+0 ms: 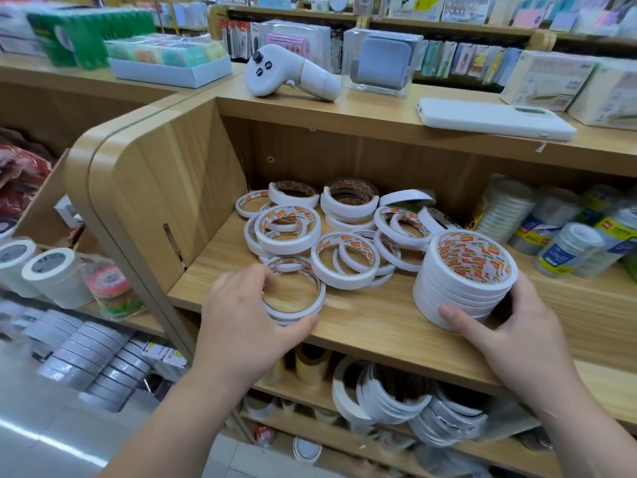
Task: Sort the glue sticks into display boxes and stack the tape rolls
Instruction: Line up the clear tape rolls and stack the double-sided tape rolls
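The left grip (248,315) is closed on a roll (321,292) of white tape at the front of the shelf (362,326). Its fingers curl over the far rim and its thumb presses the near rim. The roll lies flat, its hole facing up and its axis upright. At least one more ring shows just beneath it, though how many I cannot tell.

The right grip (510,326) clasps a stack (462,288) of the same rolls, to the right on the same shelf. The thumb lies across the lower rings at the front and the fingers wrap round the right side. The stack's long axis stands roughly upright. Its open core, printed red and orange inside, faces up and towards the camera. Its base is on or just above the shelf board; which, I cannot tell.

Between and behind the two grips is a loose pile (331,232) of rolls. Most lie flat or overlap, some nest inside others, and a few at the back lean tilted.

To the right of the stack stand wrapped rolls (568,246) in clear packs. On the ledge above the shelf lie a white controller (289,72) and a white phone (493,119), well apart. The lower shelf (310,391) holds more tape rings on edge.
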`<state>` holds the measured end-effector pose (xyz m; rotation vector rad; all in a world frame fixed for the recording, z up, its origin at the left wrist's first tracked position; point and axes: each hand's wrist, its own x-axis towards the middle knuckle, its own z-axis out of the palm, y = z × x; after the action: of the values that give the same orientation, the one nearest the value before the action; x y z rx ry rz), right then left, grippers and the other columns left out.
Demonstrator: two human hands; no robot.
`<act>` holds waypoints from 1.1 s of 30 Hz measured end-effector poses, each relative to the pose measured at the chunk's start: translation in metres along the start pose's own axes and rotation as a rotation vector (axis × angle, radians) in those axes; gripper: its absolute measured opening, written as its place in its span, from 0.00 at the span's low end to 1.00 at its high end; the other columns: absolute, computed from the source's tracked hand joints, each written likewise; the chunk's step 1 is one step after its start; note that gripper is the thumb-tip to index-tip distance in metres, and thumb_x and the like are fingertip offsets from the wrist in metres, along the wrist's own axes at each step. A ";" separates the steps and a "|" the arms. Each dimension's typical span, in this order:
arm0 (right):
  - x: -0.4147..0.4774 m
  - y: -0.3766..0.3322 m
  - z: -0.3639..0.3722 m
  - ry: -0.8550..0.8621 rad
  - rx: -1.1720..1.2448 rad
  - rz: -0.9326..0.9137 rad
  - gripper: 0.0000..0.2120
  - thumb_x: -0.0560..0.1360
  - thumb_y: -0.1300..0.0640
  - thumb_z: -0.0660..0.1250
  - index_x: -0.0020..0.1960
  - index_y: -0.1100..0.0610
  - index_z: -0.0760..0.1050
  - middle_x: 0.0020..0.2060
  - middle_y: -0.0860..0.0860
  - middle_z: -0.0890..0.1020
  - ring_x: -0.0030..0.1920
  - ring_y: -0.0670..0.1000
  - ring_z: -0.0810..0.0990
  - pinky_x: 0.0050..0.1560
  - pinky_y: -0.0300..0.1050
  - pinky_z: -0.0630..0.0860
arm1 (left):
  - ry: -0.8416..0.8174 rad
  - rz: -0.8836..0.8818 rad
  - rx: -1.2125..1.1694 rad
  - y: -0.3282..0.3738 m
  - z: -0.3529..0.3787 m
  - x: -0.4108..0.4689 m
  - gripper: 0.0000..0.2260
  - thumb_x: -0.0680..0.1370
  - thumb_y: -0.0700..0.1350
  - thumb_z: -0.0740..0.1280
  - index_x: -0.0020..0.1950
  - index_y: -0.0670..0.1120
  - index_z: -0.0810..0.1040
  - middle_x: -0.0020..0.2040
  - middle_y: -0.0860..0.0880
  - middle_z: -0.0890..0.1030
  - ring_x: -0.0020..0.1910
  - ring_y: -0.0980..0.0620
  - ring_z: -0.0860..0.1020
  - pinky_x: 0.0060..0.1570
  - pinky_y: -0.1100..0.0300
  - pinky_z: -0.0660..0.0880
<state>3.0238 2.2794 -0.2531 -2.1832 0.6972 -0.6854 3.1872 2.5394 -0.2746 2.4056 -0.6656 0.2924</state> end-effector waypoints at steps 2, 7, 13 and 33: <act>0.000 0.000 0.000 -0.005 0.003 -0.006 0.35 0.59 0.39 0.76 0.62 0.38 0.67 0.52 0.31 0.75 0.55 0.40 0.73 0.55 0.42 0.67 | -0.016 -0.017 -0.033 0.002 -0.008 0.002 0.24 0.61 0.66 0.76 0.43 0.52 0.72 0.39 0.59 0.74 0.42 0.56 0.71 0.40 0.61 0.65; 0.000 0.001 0.000 -0.011 0.000 -0.001 0.35 0.59 0.38 0.76 0.63 0.38 0.67 0.54 0.35 0.76 0.56 0.41 0.73 0.56 0.43 0.68 | -0.078 -0.131 -0.208 0.008 -0.035 0.005 0.21 0.62 0.59 0.79 0.38 0.50 0.70 0.34 0.55 0.74 0.34 0.57 0.70 0.32 0.60 0.64; 0.001 0.003 0.001 -0.008 0.006 -0.005 0.35 0.59 0.39 0.77 0.63 0.38 0.67 0.54 0.37 0.77 0.57 0.43 0.73 0.56 0.45 0.68 | -0.136 -0.109 -0.299 0.012 -0.054 0.004 0.22 0.61 0.59 0.79 0.37 0.50 0.70 0.32 0.59 0.75 0.30 0.59 0.70 0.29 0.64 0.65; 0.010 0.031 -0.013 -0.096 0.247 -0.024 0.49 0.55 0.34 0.81 0.72 0.46 0.67 0.63 0.37 0.79 0.62 0.35 0.76 0.60 0.28 0.71 | -0.092 0.246 -0.585 0.123 0.001 0.034 0.21 0.62 0.62 0.77 0.42 0.52 0.73 0.36 0.52 0.79 0.35 0.53 0.76 0.34 0.52 0.75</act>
<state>3.0147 2.2484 -0.2668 -1.9852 0.5084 -0.6390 3.1511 2.4415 -0.2003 1.7889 -0.9425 0.0692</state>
